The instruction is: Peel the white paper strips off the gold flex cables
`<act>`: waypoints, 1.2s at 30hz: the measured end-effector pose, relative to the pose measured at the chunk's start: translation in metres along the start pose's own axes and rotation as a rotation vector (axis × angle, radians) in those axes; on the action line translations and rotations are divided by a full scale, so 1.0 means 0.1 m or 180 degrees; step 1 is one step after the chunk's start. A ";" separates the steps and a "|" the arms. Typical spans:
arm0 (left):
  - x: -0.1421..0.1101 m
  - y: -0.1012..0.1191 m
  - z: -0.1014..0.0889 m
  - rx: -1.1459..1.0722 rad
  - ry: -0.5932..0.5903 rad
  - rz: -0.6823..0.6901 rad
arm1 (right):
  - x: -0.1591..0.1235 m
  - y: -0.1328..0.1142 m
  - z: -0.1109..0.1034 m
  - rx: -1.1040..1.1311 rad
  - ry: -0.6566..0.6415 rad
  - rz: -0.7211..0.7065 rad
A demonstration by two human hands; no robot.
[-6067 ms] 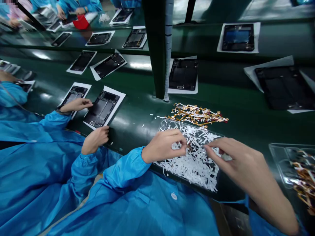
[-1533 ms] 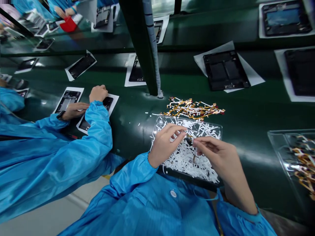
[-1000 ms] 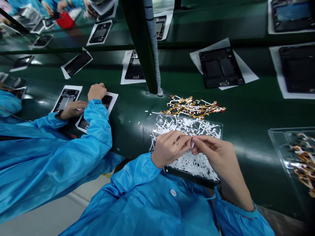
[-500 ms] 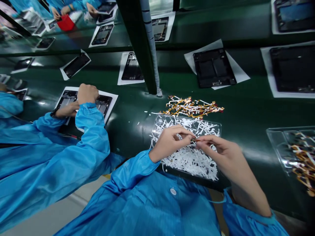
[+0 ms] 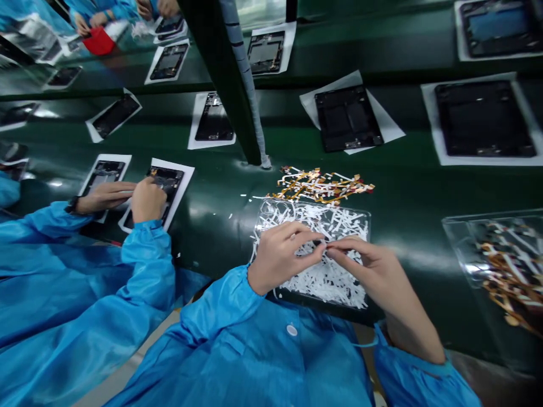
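Shifted nearer the post (image 5: 227, 85) since earlier: black panel (image 5: 348, 118); left hand (image 5: 275, 254) and right hand (image 5: 379, 274), fingertips pinching one small piece (image 5: 323, 244), details unclear, above tray (image 5: 369, 217) of white strips (image 5: 333, 282).

To the right of the hands (image 5: 280, 254) (image 5: 377, 265), an open stretch of green surface (image 5: 407, 226) leaves passage up to the right-hand plastic tray (image 5: 492, 216). Straight ahead, the flex-cable pile (image 5: 322, 185) lies in the way just past the strip-filled tray (image 5: 369, 217). Leftward, a scrap-dotted gap ends at a co-worker's sleeve (image 5: 148, 254), and the slanted post (image 5: 223, 79) obstructs forward-left reaches.
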State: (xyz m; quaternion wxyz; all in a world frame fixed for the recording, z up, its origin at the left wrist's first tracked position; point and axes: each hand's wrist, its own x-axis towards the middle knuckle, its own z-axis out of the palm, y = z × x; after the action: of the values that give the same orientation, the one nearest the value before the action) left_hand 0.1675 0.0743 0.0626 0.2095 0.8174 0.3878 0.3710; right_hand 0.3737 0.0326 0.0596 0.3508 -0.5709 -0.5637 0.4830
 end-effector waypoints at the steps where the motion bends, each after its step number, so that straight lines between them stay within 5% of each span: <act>1: -0.02 0.03 0.02 0.0162 -0.0058 0.0131 | 0.00 -0.03 0.01 0.0002 0.0027 -0.0114; 9: -0.02 -0.06 0.05 0.0780 -0.0110 0.0437 | -0.03 -0.11 0.04 -0.0527 0.0174 -0.0372; 19: -0.10 -0.40 -0.09 0.0928 -0.0177 0.0058 | -0.31 -0.36 -0.73 -0.0654 0.0161 -0.0138; 26: 0.08 -0.03 -0.09 -0.0951 -0.0712 -0.0125 | -0.04 -0.58 -0.36 -0.1536 -0.0704 -0.0777; 36: 0.04 -0.05 -0.06 -0.1062 -0.0663 -0.0358 | 0.13 -0.46 -0.10 -0.1187 -0.0923 -0.0868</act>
State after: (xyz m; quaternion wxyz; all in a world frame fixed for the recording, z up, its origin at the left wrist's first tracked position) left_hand 0.1623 0.0813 0.0651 0.4014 0.7823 0.3422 0.3312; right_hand 0.3672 0.0526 0.1042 0.2171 -0.4693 -0.7589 0.3959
